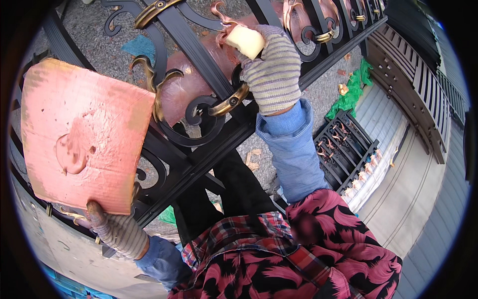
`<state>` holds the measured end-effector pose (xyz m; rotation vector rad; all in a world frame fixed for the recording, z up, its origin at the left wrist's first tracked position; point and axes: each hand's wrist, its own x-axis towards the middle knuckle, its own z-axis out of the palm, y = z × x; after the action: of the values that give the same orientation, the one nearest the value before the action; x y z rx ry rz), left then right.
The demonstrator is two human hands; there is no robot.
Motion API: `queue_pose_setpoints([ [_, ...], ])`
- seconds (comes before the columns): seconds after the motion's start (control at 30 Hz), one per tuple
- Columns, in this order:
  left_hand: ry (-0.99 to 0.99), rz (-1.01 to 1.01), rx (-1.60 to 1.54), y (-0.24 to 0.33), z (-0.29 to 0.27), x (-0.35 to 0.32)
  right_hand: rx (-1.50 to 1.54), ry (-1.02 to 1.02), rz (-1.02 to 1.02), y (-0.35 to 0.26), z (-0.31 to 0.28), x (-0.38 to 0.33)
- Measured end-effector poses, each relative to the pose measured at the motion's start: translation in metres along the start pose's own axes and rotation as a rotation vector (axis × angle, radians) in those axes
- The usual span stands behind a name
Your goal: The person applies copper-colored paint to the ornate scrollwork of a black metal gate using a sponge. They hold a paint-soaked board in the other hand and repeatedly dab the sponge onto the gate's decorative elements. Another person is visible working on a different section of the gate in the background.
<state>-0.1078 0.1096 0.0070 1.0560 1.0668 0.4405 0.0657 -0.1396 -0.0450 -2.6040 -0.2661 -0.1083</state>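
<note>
My left hand (118, 233), in a striped knit glove with dirty fingertips, grips the lower edge of a cardboard piece (109, 124) coated in wet-looking pink paint. A swirled smear and a few dark specks show on it. My right hand (273, 70), in a similar striped glove, is closed around a cream sponge (245, 41). The sponge is against or just beside a pink-coated scroll tip on a black metal railing panel (191, 167). Nearer to me, other ornaments on the panel, such as a collar (230, 101), are gold and bronze.
Pink plastic-wrapped rolls (191, 82) lie beneath the panel. On the concrete are a blue rag (139, 46), green plastic sheeting (351, 92) and scraps. At right stand a smaller black panel (346, 147) with pink-tipped scrolls and a brown slatted railing (406, 84).
</note>
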Motion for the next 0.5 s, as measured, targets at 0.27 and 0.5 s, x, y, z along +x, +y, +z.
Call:
queue_pose_setpoints([
  [0.27, -0.033, 0.014, -0.074, -0.003, 0.012, 0.000, 0.014, 0.149, 0.005, 0.019, -0.005, 0.007],
  [0.5, -0.037, 0.043, 0.041, -0.004, 0.007, 0.004, 0.087, 0.213, 0.198, 0.042, -0.020, 0.023],
])
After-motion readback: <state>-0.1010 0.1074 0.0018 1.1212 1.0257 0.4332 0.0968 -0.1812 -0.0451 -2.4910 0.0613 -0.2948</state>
